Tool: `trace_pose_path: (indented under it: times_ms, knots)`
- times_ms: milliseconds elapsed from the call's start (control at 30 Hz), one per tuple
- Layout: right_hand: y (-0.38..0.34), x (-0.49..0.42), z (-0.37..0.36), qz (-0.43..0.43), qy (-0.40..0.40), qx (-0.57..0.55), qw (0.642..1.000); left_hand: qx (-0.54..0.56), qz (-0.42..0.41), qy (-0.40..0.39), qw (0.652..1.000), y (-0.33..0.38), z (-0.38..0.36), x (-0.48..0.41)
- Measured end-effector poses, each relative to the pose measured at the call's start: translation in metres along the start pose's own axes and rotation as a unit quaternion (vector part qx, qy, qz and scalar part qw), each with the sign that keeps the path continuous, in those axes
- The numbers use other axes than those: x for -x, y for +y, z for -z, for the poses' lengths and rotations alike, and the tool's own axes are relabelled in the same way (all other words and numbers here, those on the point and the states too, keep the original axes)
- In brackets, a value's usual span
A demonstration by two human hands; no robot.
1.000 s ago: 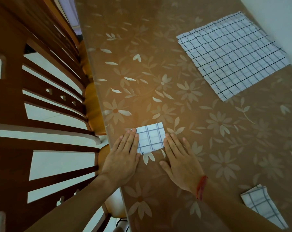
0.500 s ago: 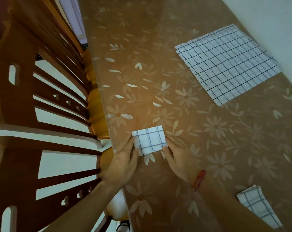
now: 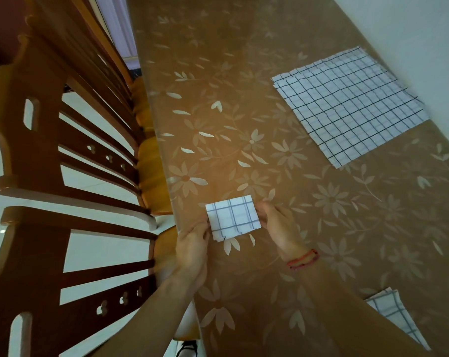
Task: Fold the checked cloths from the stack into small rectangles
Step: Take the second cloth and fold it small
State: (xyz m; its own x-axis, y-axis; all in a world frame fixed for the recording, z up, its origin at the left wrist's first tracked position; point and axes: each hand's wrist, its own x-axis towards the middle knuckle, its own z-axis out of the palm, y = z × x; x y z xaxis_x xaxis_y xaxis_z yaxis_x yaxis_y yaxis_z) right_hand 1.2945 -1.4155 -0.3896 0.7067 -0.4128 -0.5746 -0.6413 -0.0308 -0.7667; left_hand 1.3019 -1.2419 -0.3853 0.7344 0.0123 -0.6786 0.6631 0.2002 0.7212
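A small folded checked cloth [image 3: 232,217] sits just below the centre of the frame, near the left edge of the table [image 3: 244,99], which has a glossy brown covering printed with pale flowers and leaves. The cloth is a compact rectangle, white with dark grid lines, and layered edges show unevenly along its lower side. The left hand [image 3: 192,243] comes in from the bottom of the frame and holds the cloth's lower left edge with its fingers curled in, thumb and fingertips closing on the fabric. The right hand [image 3: 277,225] is at the cloth's right edge, fingers bent, with their tips pinching that side; whether the cloth lies flat on the table or is slightly lifted cannot be told. A red thread bracelet [image 3: 303,259] circles the right wrist. In the upper right of the frame, well apart from the hands, the stack of checked cloths [image 3: 349,106] lies spread flat, its edges slightly offset from one another, close to a pale wall [image 3: 411,34]. At the lower right, partly behind the right forearm, lie folded checked cloths [image 3: 390,315]. Wooden chairs [image 3: 50,176] with slatted backs fill the left of the frame, pushed close against the table's edge, over a pale floor [image 3: 94,253].
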Motion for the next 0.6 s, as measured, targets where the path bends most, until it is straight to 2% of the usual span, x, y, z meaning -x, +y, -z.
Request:
trace_pose_path:
  times_ms: [100, 233, 600]
  knots:
    - [-0.0029, -0.0009, -0.0006, -0.004, 0.002, -0.005, 1.000, 0.050, 0.019, 0.002, 0.999, -0.0005, 0.0004, 0.0011]
    - [-0.0095, -0.0003, -0.0027, 0.005, 0.013, -0.017, 1.000, 0.060, 0.027, 0.009, 0.998, -0.0018, 0.0009, 0.0023]
    - [-0.0048, 0.0023, -0.0035, 0.003, 0.017, -0.013, 1.000, 0.028, 0.033, 0.006, 0.999, 0.0054, -0.0015, 0.0041]
